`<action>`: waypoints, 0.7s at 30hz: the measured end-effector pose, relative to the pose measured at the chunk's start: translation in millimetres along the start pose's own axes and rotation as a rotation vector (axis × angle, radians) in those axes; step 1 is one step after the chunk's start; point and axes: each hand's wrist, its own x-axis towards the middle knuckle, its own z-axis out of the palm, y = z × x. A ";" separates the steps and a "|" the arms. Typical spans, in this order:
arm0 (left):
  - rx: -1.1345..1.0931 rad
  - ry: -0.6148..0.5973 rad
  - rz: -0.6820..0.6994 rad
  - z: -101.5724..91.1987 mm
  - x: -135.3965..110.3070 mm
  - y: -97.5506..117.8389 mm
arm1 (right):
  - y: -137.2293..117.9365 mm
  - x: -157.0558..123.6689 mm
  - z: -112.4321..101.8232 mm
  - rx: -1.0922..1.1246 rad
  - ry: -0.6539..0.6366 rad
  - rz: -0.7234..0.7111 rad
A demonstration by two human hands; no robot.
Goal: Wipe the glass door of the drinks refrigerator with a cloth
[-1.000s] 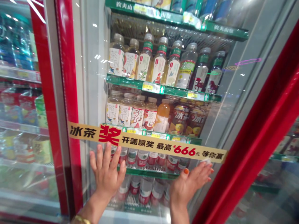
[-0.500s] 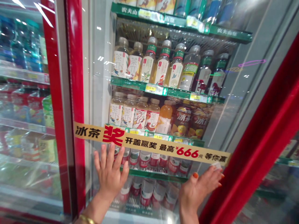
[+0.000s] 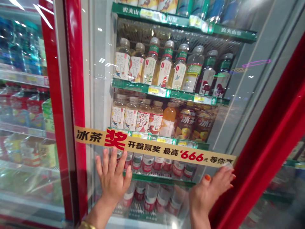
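Across the glass cooler door [image 3: 100,95] runs a yellow strip sticker [image 3: 156,147] printed with black and red characters. My left hand [image 3: 113,176] lies flat with fingers spread on the glass, its fingertips just at the strip's lower edge near the large red character. At the strip's right end, my right hand [image 3: 209,189] has its fingers stretched out and pressed over a small white piece of tissue or cloth [image 3: 228,165]. Most of that white piece is hidden under the fingers, and it covers part of the last character.
Behind the glass, bottled drinks [image 3: 164,68] stand in rows on green-edged shelves [image 3: 133,85]. Red door frames [image 3: 264,146] flank the door. Another cooler with bottles [image 3: 30,47] is at the left.
My right hand has slid right and slightly up along the strip, carrying the white piece over the last character. My left hand has stayed nearly in place.
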 end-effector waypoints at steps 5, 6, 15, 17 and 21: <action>-0.015 -0.009 0.008 -2.4 2.2 0.1 | -70.7 -44.3 7.7 0.030 -0.179 -0.395; -0.017 -0.007 0.007 -2.9 2.5 0.1 | -75.2 -58.5 6.3 0.051 -0.237 -0.571; -0.035 0.013 0.011 -1.7 4.2 1.3 | 7.7 0.3 -7.3 -0.030 -0.076 -0.359; -0.045 0.016 0.001 -1.5 4.3 1.7 | -14.1 11.3 -2.3 0.023 -0.040 -0.201; -0.043 0.002 0.009 -2.5 4.1 0.9 | -73.3 -28.3 3.3 0.042 -0.182 -0.537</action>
